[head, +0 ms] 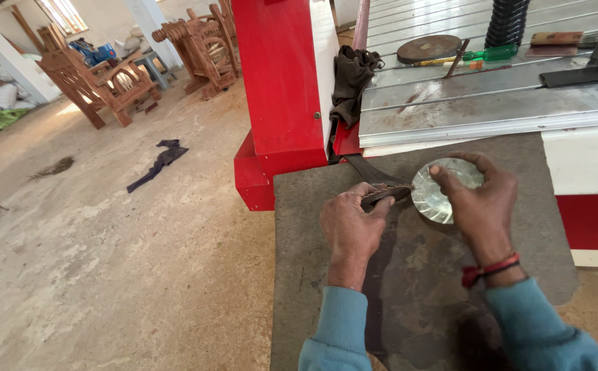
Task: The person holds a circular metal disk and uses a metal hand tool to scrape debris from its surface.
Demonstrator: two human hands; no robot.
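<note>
My right hand (481, 206) grips a shiny round metal disc (436, 199) with radial grooves, holding it on edge over a grey stone slab (409, 288). My left hand (350, 227) is closed around a dark flat tool (387, 193) whose tip touches the disc's left rim. A dark strap runs from the tool back toward the red machine. A red thread band circles my right wrist.
A red machine frame (282, 89) with a grooved metal bed (491, 89) stands behind the slab; on it lie a round disc, a green-handled screwdriver (478, 56), a black hose and a dark rag (350, 79). Wooden chairs (106, 79) and a dark cloth (158, 163) are on the dusty floor at left.
</note>
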